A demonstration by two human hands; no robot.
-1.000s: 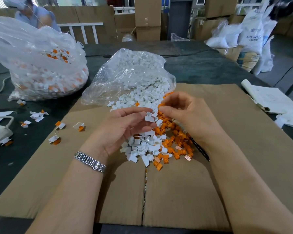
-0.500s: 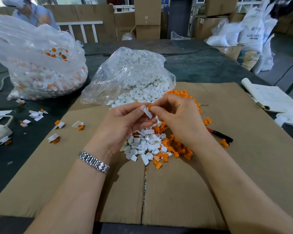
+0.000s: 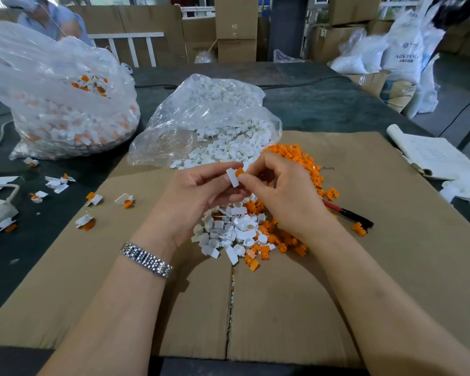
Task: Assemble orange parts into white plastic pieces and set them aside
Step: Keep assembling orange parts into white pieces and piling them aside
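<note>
left hand (image 3: 198,185) pinches small white plastic piece (image 3: 232,177) | right hand (image 3: 280,191) pinches small orange plastic part (image 3: 239,172) against it | several finished assemblies (image 3: 92,199) set aside left | large loose heaps (image 3: 236,229) remain

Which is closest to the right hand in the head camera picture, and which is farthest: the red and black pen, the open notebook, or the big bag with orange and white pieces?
From the right hand:
1. Red and black pen, just right of the wrist.
2. Open notebook, at the cardboard's right edge.
3. Big bag, far left, past the left hand.
</note>
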